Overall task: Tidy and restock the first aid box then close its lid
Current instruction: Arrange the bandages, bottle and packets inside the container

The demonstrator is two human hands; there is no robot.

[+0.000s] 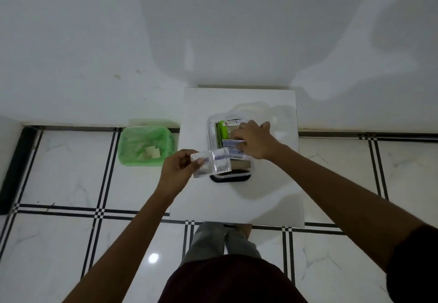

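My left hand (181, 167) pinches clear sachets (211, 165) just left of the open first aid box (228, 147) on the small white table (272, 196), while my right hand (254, 140), nearer, reaches inside, fingers closed on a white packet (231, 143).

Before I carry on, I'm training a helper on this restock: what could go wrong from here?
1. The left hand pinches several clear packets by one edge, partly beyond the first aid box; one could slip to the floor.
2. The right hand, pushing among packed items, may knock the white box askew, hindering the lid.
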